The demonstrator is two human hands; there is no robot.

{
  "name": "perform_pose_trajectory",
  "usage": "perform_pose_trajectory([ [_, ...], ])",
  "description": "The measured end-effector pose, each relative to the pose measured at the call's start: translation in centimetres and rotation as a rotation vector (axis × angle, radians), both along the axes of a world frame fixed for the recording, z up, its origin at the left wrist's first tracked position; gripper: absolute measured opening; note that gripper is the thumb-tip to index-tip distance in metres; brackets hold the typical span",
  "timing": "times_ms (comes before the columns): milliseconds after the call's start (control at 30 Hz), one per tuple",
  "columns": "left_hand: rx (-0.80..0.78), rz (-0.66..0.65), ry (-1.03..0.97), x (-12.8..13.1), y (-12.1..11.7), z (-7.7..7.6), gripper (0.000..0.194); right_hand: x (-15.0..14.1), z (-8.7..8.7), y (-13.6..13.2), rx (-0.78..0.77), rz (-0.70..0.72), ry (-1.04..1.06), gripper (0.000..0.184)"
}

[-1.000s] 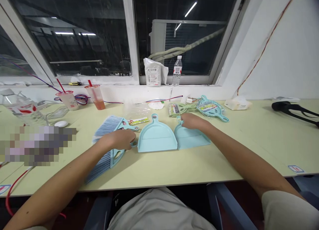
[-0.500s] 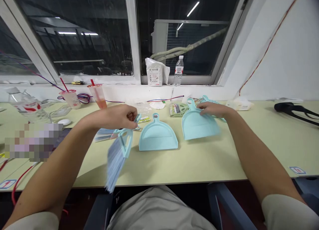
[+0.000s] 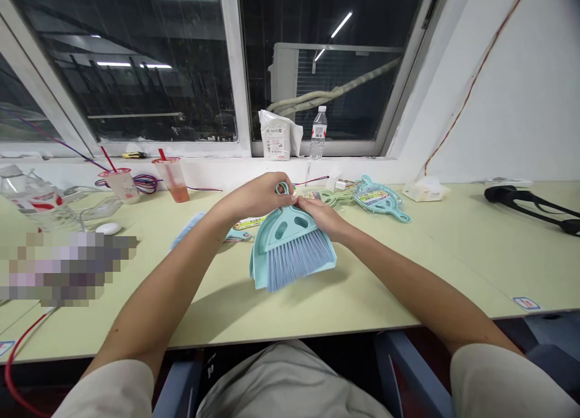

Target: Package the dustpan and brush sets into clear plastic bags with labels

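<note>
A light blue hand brush [image 3: 294, 249] lies inside a light blue dustpan [image 3: 255, 267], both tilted up off the pale green table [image 3: 408, 267] in front of me. My left hand [image 3: 256, 196] is closed around the ring handles at the top of the pair. My right hand [image 3: 321, 217] grips the dustpan's right shoulder, fingers pressed on the brush's plastic head. A second blue brush [image 3: 193, 225] lies flat on the table behind my left forearm. I see only one dustpan; a second may lie hidden under it.
Packaged green [image 3: 336, 196] and blue [image 3: 379, 199] brush sets lie behind my hands. Two cups with red straws [image 3: 172, 177] and a white mouse [image 3: 107, 228] sit at the left. On the sill stand a water bottle [image 3: 318, 131] and a white bag [image 3: 274, 137]. A black strap [image 3: 530, 200] lies far right.
My left hand carried the brush from the left to the centre, and my right hand brought the dustpan in from the right. Brush and pan are now held together.
</note>
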State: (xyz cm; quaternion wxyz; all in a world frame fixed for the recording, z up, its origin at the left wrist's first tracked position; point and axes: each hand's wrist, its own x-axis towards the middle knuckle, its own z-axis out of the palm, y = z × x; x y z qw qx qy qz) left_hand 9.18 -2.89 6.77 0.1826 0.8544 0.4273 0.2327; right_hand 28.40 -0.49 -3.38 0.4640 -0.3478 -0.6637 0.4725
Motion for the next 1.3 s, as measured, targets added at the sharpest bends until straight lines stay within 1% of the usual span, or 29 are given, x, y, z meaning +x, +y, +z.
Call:
perform_pose_trajectory([
  [67, 0.084, 0.059, -0.001, 0.0, 0.5, -0.6, 0.029, 0.3, -0.2, -0.5, -0.002, 0.033, -0.018, 0.04],
  [100, 0.119, 0.092, -0.001, 0.1, 0.6, -0.9, 0.03, 0.5, -0.2, -0.7, 0.03, 0.065, -0.05, 0.041],
  [167, 0.176, 0.154, -0.011, 0.4, 0.6, -1.7, 0.037, 0.7, -0.2, -1.2, 0.116, 0.116, -0.108, 0.038],
  [200, 0.206, 0.192, -0.033, 0.6, 0.4, -2.1, 0.045, 0.7, -0.1, -1.3, 0.157, 0.121, -0.129, 0.035],
  [267, 0.262, 0.279, -0.112, 0.6, 0.0, -3.1, 0.064, 0.7, -0.2, -1.6, 0.221, 0.09, -0.15, 0.03],
  [300, 0.262, 0.307, -0.158, 0.5, -0.2, -3.7, 0.071, 0.7, -0.2, -1.6, 0.246, 0.053, -0.148, 0.027],
  [333, 0.221, 0.305, -0.193, 0.2, -0.3, -4.3, 0.073, 0.7, -0.4, -1.6, 0.265, 0.013, -0.14, 0.025],
  [400, 0.024, 0.202, -0.211, -0.5, -0.3, -5.4, 0.066, 0.7, -0.8, -1.4, 0.285, -0.049, -0.122, 0.023],
  [433, -0.079, 0.13, -0.208, -0.9, -0.1, -6.1, 0.058, 0.6, -1.0, -1.3, 0.28, -0.064, -0.109, 0.022],
  [467, -0.145, 0.067, -0.211, -1.2, 0.0, -6.7, 0.049, 0.6, -1.3, -1.2, 0.265, -0.07, -0.095, 0.021],
  [500, -0.161, 0.03, -0.229, -1.5, 0.2, -7.3, 0.042, 0.5, -1.6, -1.2, 0.239, -0.069, -0.08, 0.021],
  [533, -0.139, 0.017, -0.258, -1.6, 0.3, -8.0, 0.037, 0.5, -1.9, -1.1, 0.209, -0.067, -0.062, 0.021],
  [633, -0.017, 0.04, -0.33, -1.3, 0.3, -9.6, 0.028, 0.1, -2.5, -1.2, 0.144, -0.073, -0.007, 0.021],
  [700, 0.03, 0.064, -0.33, -0.8, -0.1, -10.2, 0.026, 0.0, -2.5, -1.4, 0.136, -0.065, 0.012, 0.02],
  [767, 0.048, 0.083, -0.317, -0.4, -0.4, -10.3, 0.027, 0.0, -2.3, -1.6, 0.131, -0.045, 0.026, 0.019],
  [833, 0.034, 0.077, -0.309, -0.5, -0.3, -9.9, 0.031, 0.2, -2.0, -1.8, 0.113, -0.029, 0.04, 0.02],
  [900, 0.005, 0.061, -0.299, -1.6, 0.3, -9.1, 0.036, 0.5, -1.8, -1.7, 0.067, -0.036, 0.06, 0.022],
  [967, 0.012, 0.078, -0.248, -3.7, 1.4, -8.0, 0.04, 1.0, -1.8, -1.3, -0.012, -0.077, 0.101, 0.023],
  [1000, 0.061, 0.108, -0.192, -5.0, 2.0, -7.5, 0.039, 1.3, -1.8, -1.0, -0.059, -0.107, 0.131, 0.022],
  [1033, 0.112, 0.144, -0.083, -6.4, 2.6, -7.1, 0.036, 1.6, -1.8, -0.7, -0.108, -0.14, 0.166, 0.022],
  [1067, 0.129, 0.158, 0.059, -7.8, 3.2, -6.8, 0.033, 1.9, -1.8, -0.3, -0.155, -0.171, 0.198, 0.022],
  [1100, 0.101, 0.143, 0.184, -8.9, 3.7, -6.6, 0.03, 2.2, -1.9, 0.1, -0.195, -0.201, 0.223, 0.023],
  [1133, 0.084, 0.138, 0.263, -9.7, 4.0, -6.5, 0.028, 2.4, -1.9, 0.4, -0.225, -0.226, 0.238, 0.024],
  [1200, 0.095, 0.159, 0.33, -10.2, 4.4, -6.9, 0.028, 3.0, -2.0, 1.1, -0.257, -0.257, 0.242, 0.025],
  [1300, 0.166, 0.214, 0.339, -8.9, 4.4, -8.0, 0.032, 3.7, -2.1, 2.0, -0.263, -0.29, 0.178, 0.024],
])
